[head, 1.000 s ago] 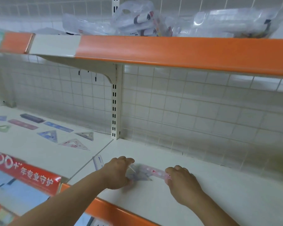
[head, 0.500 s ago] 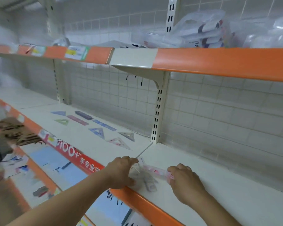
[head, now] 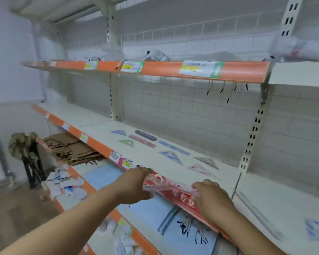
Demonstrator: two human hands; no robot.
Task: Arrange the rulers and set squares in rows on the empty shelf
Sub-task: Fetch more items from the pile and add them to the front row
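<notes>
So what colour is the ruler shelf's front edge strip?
The edge strip is orange, clearest in the head view.

Middle shelf point(head: 99, 129): rulers point(head: 145, 135) lie in a back row near the grid wall point(head: 191, 111), with set squares point(head: 170, 156) in front of them. At the shelf's front edge, the left hand point(head: 134, 184) and right hand point(head: 210, 199) grip the held ruler point(head: 166, 184) between them. Paper bags point(head: 72, 150) lie below left, and packets point(head: 155, 55) lie on the upper shelf point(head: 164, 69).

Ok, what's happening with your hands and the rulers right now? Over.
Left hand and right hand both grip clear ruler set at shelf front. Set squares lie in rows behind it.
</notes>
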